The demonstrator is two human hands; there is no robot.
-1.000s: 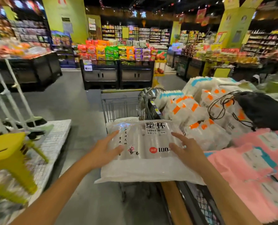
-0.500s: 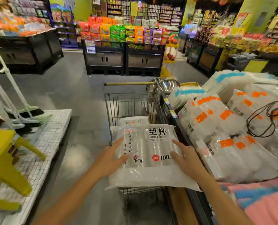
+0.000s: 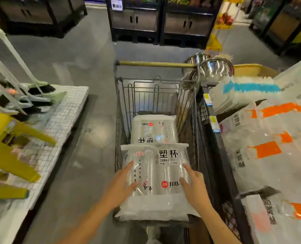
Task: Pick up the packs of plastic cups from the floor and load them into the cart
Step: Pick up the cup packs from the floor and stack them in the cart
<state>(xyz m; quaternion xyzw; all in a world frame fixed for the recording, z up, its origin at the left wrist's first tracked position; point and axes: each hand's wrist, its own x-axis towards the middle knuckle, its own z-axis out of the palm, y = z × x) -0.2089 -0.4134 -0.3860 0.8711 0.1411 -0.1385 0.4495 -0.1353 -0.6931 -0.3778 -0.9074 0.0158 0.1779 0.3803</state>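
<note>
A clear pack of plastic cups (image 3: 161, 166) with black Chinese print lies flat at the near end of the wire cart (image 3: 119, 110). My left hand (image 3: 120, 184) grips its left side and my right hand (image 3: 194, 185) grips its right side. A second pack of plastic cups (image 3: 153, 129) lies deeper in the cart, turned the other way round, partly under the pack I hold. The cart's wooden handle bar (image 3: 155, 64) is at the far end.
A shelf of bagged cups with orange and blue labels (image 3: 269, 134) runs close along the cart's right side, with steel bowls (image 3: 214, 69) at its far end. On the left stand a yellow stool (image 3: 7, 152) and brooms (image 3: 31, 95) on a white grid platform. Grey floor lies between.
My view has tilted down and both hands have lowered the pack into the near end of the cart, over the pack lying there.
</note>
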